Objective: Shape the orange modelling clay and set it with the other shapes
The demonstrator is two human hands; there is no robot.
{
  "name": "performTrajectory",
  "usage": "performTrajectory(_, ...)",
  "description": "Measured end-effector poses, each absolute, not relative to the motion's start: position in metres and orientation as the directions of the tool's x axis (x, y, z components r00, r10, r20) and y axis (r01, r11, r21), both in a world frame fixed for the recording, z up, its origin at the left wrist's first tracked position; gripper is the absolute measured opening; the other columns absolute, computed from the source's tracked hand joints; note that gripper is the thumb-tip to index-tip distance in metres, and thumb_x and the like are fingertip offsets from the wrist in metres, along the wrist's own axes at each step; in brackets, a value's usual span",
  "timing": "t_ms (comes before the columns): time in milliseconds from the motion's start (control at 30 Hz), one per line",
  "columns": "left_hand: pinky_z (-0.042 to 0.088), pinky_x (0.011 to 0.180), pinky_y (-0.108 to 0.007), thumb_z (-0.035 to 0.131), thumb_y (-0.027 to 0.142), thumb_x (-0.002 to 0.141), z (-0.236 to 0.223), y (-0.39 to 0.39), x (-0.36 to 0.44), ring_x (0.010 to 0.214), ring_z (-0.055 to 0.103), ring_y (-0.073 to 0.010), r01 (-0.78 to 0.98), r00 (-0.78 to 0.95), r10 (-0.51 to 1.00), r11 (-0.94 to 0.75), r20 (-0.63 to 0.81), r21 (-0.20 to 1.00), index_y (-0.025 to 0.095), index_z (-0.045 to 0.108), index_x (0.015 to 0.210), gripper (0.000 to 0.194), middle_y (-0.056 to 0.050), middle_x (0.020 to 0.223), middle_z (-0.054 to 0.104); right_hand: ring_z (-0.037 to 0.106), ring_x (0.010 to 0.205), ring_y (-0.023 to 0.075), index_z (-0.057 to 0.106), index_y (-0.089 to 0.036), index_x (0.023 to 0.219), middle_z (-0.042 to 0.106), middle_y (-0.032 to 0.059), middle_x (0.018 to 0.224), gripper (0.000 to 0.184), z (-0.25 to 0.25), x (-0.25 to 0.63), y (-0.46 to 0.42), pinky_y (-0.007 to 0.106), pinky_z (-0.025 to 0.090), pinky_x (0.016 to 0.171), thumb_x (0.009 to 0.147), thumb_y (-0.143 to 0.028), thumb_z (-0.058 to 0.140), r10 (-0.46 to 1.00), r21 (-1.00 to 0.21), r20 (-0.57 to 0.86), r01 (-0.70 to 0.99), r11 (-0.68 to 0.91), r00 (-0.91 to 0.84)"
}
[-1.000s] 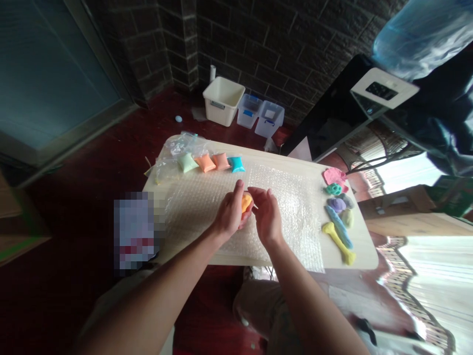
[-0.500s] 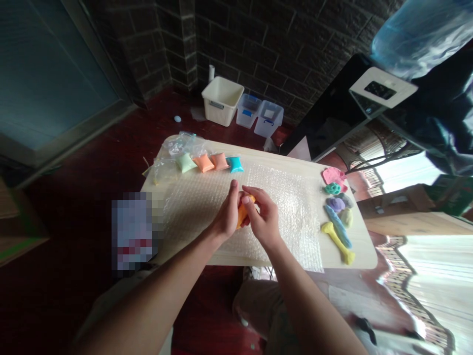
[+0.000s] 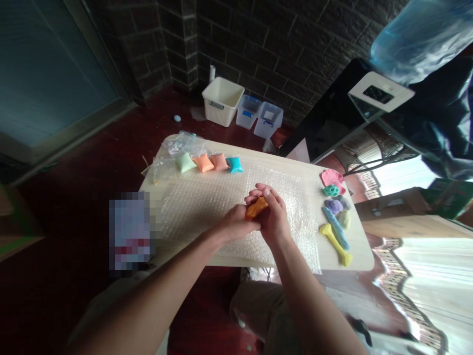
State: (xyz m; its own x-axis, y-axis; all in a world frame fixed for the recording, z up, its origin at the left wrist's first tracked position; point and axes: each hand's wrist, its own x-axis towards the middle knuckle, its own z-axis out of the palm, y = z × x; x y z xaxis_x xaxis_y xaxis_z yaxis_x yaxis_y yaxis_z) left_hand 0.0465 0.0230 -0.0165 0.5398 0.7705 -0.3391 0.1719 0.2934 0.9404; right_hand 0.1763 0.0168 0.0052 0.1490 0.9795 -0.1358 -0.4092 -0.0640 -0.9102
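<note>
A lump of orange modelling clay (image 3: 256,208) is held between my two hands above the bubble wrap. My left hand (image 3: 239,222) is closed against its lower left side, with most of its fingers hidden. Around the right side curls my right hand (image 3: 273,209), thumb on top and fingers bent behind the lump. Beneath them, a sheet of bubble wrap (image 3: 199,207) covers the middle of the pale table (image 3: 291,165). Beyond the hands lie a green packet (image 3: 185,162), two orange-toned packets (image 3: 204,162) and a blue packet (image 3: 235,164).
Shaped clay pieces lie at the table's right end, among them a yellow bone shape (image 3: 336,245), a blue roll (image 3: 336,228) and a pink piece (image 3: 333,178). Clear plastic bags (image 3: 181,144) rest at the far left corner. Storage bins (image 3: 222,101) stand on the floor behind.
The orange clay has moved slightly right and turned from upright to a flatter slant. My left hand has rolled lower under it, its thumb no longer pointing up.
</note>
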Motion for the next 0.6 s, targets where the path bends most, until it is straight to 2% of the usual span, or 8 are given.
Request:
performTrajectory(67, 0.041, 0.055, -0.027, 0.070, 0.025, 0.078, -0.017, 0.020, 0.052, 0.065, 0.064, -0.0168, 0.334, 0.494, 0.813, 0.150, -0.309, 0.930, 0.021, 0.066, 0.083, 0.007, 0.001, 0.071, 0.065, 0.065, 0.061, 0.0144, 0.076, -0.022, 0.086, 0.062, -0.0037, 0.065, 0.029, 0.009, 0.176, 0.017, 0.027, 0.055, 0.058, 0.080, -0.047, 0.089, 0.969, -0.873, -0.205, -0.474, -0.119, 0.135)
performTrajectory(133, 0.043, 0.059, -0.028, 0.072, 0.019, 0.076, -0.017, 0.017, 0.056, 0.072, 0.070, -0.0204, 0.449, 0.466, 0.840, 0.046, -0.278, 0.892, 0.021, 0.067, 0.082, 0.007, 0.000, 0.074, 0.070, 0.053, 0.049, 0.0110, 0.066, -0.022, 0.066, 0.045, -0.0077, 0.051, 0.035, 0.009, 0.176, 0.017, 0.025, 0.049, 0.051, 0.079, -0.045, 0.089, 0.960, -0.841, -0.254, -0.518, -0.160, 0.116)
performTrajectory(200, 0.044, 0.063, -0.030, 0.072, 0.012, 0.073, -0.019, 0.012, 0.060, 0.079, 0.075, -0.0259, 0.513, 0.426, 0.865, 0.009, -0.265, 0.858, 0.021, 0.069, 0.081, 0.012, -0.004, 0.077, 0.073, 0.041, 0.042, 0.0083, 0.052, -0.023, 0.054, 0.034, -0.0097, 0.045, 0.046, 0.008, 0.176, 0.017, 0.025, 0.045, 0.048, 0.081, -0.042, 0.085, 0.951, -0.822, -0.283, -0.542, -0.175, 0.123)
performTrajectory(267, 0.046, 0.067, -0.033, 0.071, 0.011, 0.075, -0.020, 0.008, 0.064, 0.085, 0.078, -0.0313, 0.551, 0.382, 0.888, 0.005, -0.257, 0.835, 0.020, 0.071, 0.082, 0.011, -0.008, 0.081, 0.077, 0.032, 0.037, 0.0070, 0.044, -0.024, 0.051, 0.027, -0.0110, 0.042, 0.051, 0.006, 0.176, 0.017, 0.025, 0.042, 0.045, 0.083, -0.038, 0.081, 0.938, -0.825, -0.299, -0.542, -0.161, 0.176)
performTrajectory(333, 0.047, 0.070, -0.035, 0.068, 0.011, 0.080, -0.021, 0.004, 0.067, 0.089, 0.080, -0.0337, 0.575, 0.351, 0.905, -0.005, -0.241, 0.818, 0.020, 0.075, 0.087, 0.013, -0.011, 0.087, 0.080, 0.030, 0.036, 0.0073, 0.043, -0.024, 0.051, 0.026, -0.0112, 0.041, 0.049, 0.006, 0.174, 0.018, 0.026, 0.043, 0.045, 0.083, -0.036, 0.077, 0.923, -0.829, -0.305, -0.543, -0.135, 0.236)
performTrajectory(467, 0.050, 0.071, -0.034, 0.063, 0.012, 0.087, -0.020, 0.002, 0.071, 0.093, 0.081, -0.0336, 0.603, 0.301, 0.930, -0.016, -0.209, 0.798, 0.018, 0.078, 0.097, 0.019, -0.015, 0.095, 0.083, 0.055, 0.049, 0.0120, 0.056, -0.024, 0.062, 0.051, -0.0053, 0.053, 0.032, 0.011, 0.173, 0.020, 0.029, 0.057, 0.058, 0.082, -0.040, 0.075, 0.919, -0.828, -0.288, -0.552, -0.097, 0.270)
performTrajectory(533, 0.050, 0.071, -0.033, 0.062, 0.011, 0.088, -0.019, 0.001, 0.071, 0.094, 0.081, -0.0322, 0.607, 0.301, 0.934, -0.031, -0.194, 0.794, 0.018, 0.078, 0.098, 0.020, -0.014, 0.097, 0.084, 0.049, 0.045, 0.0106, 0.055, -0.024, 0.061, 0.047, -0.0067, 0.050, 0.032, 0.013, 0.173, 0.021, 0.027, 0.052, 0.052, 0.082, -0.039, 0.073, 0.914, -0.818, -0.300, -0.567, -0.100, 0.272)
performTrajectory(600, 0.050, 0.071, -0.032, 0.064, 0.011, 0.088, -0.020, -0.001, 0.072, 0.092, 0.082, -0.0304, 0.605, 0.320, 0.929, -0.051, -0.185, 0.795, 0.020, 0.077, 0.100, 0.020, -0.012, 0.097, 0.084, 0.031, 0.036, 0.0081, 0.046, -0.025, 0.055, 0.031, -0.0101, 0.043, 0.039, 0.013, 0.173, 0.022, 0.025, 0.039, 0.041, 0.083, -0.036, 0.069, 0.902, -0.805, -0.318, -0.585, -0.094, 0.293)
